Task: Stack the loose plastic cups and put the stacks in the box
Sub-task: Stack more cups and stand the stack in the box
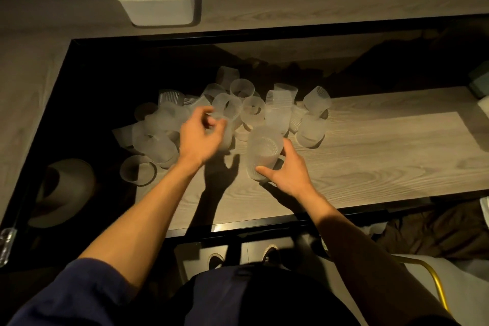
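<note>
Several frosted, ribbed plastic cups (254,110) lie in a loose heap across the middle of the wooden table (383,151), some upright, some tipped over. My right hand (288,171) grips a short stack of cups (263,151) that stands upright just in front of the heap. My left hand (202,135) hovers over the heap's left part with curled fingers; motion blur hides whether it holds a cup. The white plastic box (156,8) stands on the far counter at upper left, with a stack of cups inside it.
A light hat (66,190) lies in the dark area at lower left. Black frame edges border the table. Dark cloth (436,233) is bunched at lower right, and a yellow tube (436,286) curves beside my legs.
</note>
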A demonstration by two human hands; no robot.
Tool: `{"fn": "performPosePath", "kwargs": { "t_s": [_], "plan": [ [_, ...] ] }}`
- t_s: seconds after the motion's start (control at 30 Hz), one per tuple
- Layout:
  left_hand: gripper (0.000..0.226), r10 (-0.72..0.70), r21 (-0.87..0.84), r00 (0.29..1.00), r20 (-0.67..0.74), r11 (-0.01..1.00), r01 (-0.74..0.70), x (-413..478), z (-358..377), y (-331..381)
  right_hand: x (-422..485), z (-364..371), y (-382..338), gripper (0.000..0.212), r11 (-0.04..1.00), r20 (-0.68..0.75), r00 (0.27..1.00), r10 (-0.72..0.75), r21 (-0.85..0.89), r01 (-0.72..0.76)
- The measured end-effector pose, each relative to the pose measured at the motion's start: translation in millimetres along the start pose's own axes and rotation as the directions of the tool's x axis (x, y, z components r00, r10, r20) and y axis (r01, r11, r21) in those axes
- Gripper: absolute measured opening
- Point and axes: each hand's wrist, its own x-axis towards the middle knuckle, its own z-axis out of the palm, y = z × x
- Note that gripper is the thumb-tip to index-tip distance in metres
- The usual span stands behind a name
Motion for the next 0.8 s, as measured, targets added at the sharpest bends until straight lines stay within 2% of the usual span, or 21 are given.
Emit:
{"fn": "performPosePath", "kwargs": {
  "t_s": [0.1, 0.17, 0.27, 0.4, 0.53, 0.7, 0.8],
  "plan": [
    [0.052, -0.010, 0.261, 0.966, -0.257, 0.962, 0.079, 17.1, -28.1, -28.9, -0.7, 2.1, -1.8, 0.085, 1.000, -0.013, 1.000, 0.008, 0.015, -0.008],
    [0.068, -0.079, 0.362, 0.949, -0.305, 0.912, 0.192, 27.2, -41.1, -44.9, -1.4, 5.4, -3.6, 0.084, 1.000, -0.015, 1.000, 0.008, 0.025, -0.007],
    [0.088, -0.221, 0.405, 0.936, -0.274, 0.856, 0.321, 36.2, -52.2, -60.3, -2.4, 12.7, -7.4, 0.085, 0.999, 0.022, 1.000, 0.001, 0.032, -0.001],
    [0.096, -0.319, 0.479, 0.925, -0.207, 0.791, 0.381, 39.3, -59.8, -65.9, -2.8, 27.2, -18.0, 0.085, 1.000, 0.084, 0.996, -0.029, 0.013, 0.028],
    [0.095, -0.316, 0.521, 0.937, -0.151, 0.780, 0.347, 42.1, -64.0, -61.7, -0.9, 35.6, -26.5, 0.085, 0.999, 0.110, 0.993, -0.032, -0.006, 0.033],
    [0.099, -0.365, 0.515, 0.921, -0.133, 0.769, 0.379, 57.0, -64.9, -76.3, 1.2, 34.2, -29.8, 0.085, 0.999, 0.113, 0.993, -0.025, -0.022, 0.027],
    [0.092, -0.283, 0.541, 0.953, -0.106, 0.788, 0.294, 58.6, -64.1, -78.8, 0.4, 34.8, -33.0, 0.085, 1.000, 0.112, 0.994, -0.020, -0.018, 0.022]
  ]
}}
